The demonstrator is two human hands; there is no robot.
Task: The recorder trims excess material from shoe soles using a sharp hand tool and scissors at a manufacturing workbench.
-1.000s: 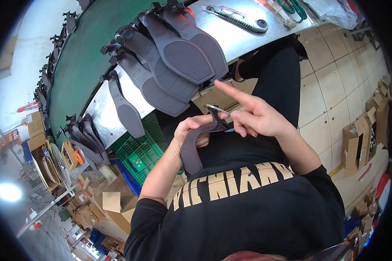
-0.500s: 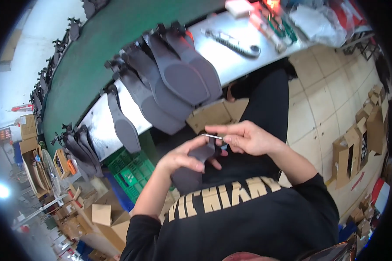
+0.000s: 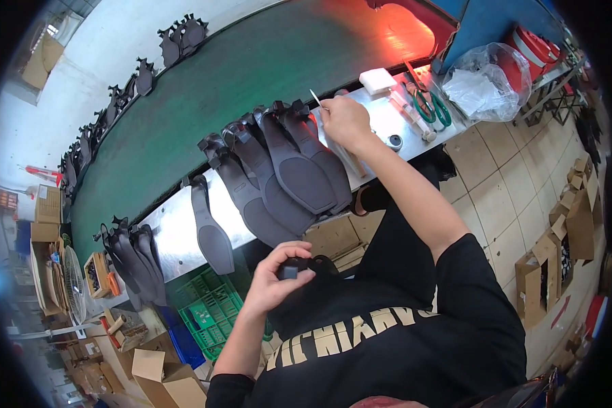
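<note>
My left hand is curled around a dark sandal seen end-on above my lap, and most of it is hidden by the fingers. Over the metal edge of the bench, my right hand is closed on a thin, pale pointed tool, its tip sticking out to the upper left. Just left of that hand lies an overlapping pile of dark grey sandals. A single sandal lies apart from them, and another group of sandals sits farther left.
Right of my right hand are a white block, a clear syringe-like tube, green-handled scissors and a plastic bag. The green belt runs behind, with sandals along its far edge. A green crate stands below the bench.
My right hand has moved from beside my left hand up to the bench, carrying the thin tool. My left hand has stayed over my lap with the sandal, now turned end-on.
</note>
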